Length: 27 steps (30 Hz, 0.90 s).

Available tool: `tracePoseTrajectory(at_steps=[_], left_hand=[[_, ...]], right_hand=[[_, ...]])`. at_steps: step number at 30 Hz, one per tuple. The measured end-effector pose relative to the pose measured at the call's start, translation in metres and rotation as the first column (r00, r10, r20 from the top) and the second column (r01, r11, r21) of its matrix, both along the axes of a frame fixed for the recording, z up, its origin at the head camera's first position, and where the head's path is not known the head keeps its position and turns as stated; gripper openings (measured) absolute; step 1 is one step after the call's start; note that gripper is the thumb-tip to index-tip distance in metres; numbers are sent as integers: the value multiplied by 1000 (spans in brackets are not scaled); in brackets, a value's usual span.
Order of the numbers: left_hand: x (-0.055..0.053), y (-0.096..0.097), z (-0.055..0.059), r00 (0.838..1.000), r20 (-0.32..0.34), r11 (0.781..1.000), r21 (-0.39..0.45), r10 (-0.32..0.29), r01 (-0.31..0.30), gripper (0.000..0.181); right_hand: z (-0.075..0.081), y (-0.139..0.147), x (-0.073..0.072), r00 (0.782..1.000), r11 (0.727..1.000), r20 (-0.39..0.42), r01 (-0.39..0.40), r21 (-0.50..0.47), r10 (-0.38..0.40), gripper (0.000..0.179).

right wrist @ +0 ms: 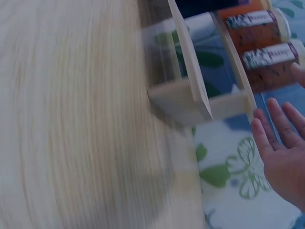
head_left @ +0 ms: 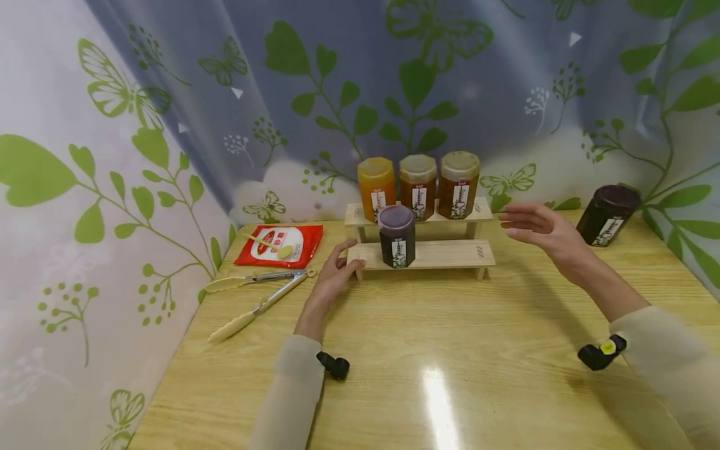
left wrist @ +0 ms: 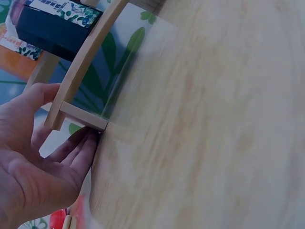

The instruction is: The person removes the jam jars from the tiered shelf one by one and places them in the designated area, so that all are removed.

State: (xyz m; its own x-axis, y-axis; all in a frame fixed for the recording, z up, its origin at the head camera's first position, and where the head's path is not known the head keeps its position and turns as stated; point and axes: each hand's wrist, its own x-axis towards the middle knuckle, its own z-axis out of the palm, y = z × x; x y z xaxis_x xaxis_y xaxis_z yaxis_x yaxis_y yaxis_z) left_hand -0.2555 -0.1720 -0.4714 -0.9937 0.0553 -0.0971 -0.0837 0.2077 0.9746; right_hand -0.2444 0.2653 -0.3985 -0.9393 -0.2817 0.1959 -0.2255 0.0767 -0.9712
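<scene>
A two-step wooden display rack (head_left: 450,251) stands toward the back of the table. On its upper step are an orange jar (head_left: 375,181) and two amber-brown jars (head_left: 418,181) (head_left: 460,187). One dark purple jar (head_left: 397,240) sits left of the middle on the lower step. My left hand (head_left: 332,278) holds the left end of the lower step, thumb and fingers around the board end and leg, as the left wrist view shows. To the right of the upper step, my right hand (head_left: 542,234) is raised with fingers extended, holding nothing.
Another dark jar (head_left: 607,215) stands at the back right, beyond my right hand. At the left lie a red and white packet (head_left: 281,244) with a small pale spoon (head_left: 284,252) on it, and spread tongs (head_left: 264,304). A patterned curtain (head_left: 337,81) hangs behind the table.
</scene>
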Motion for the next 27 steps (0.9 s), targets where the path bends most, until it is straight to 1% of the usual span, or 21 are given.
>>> tracePoseTrajectory(at_steps=[5, 8, 13, 16, 20, 23, 27], left_hand=[[-3, -1, -1, 1000, -13, 1000, 29, -9, 9, 57], [-2, -2, -1, 1000, -18, 999, 31, -14, 15, 57], [-1, -1, 0, 1000, -22, 1000, 20, -21, 21, 57], [-1, -1, 1, 1000, -14, 1000, 17, -22, 22, 57], [-2, -3, 1, 999, 11, 999, 19, -32, 32, 59], [-2, -6, 1, 999, 30, 999, 20, -43, 42, 59], [-3, -8, 0, 998, 38, 999, 25, -45, 44, 59]], right_hand=[[-6, -28, -2, 999, 997, 23, -38, 69, 37, 48], [-8, -43, -3, 995, 992, 48, -89, 86, 85, 50], [-9, -65, -9, 974, 972, 104, -213, 98, 203, 56], [-11, -76, -12, 963, 963, 124, -253, 93, 240, 60], [-14, -91, -15, 960, 963, 129, -260, 72, 249, 62], [-17, -102, -17, 961, 966, 137, -250, 64, 239, 63], [-21, -117, -19, 963, 972, 151, -230, 44, 221, 65]])
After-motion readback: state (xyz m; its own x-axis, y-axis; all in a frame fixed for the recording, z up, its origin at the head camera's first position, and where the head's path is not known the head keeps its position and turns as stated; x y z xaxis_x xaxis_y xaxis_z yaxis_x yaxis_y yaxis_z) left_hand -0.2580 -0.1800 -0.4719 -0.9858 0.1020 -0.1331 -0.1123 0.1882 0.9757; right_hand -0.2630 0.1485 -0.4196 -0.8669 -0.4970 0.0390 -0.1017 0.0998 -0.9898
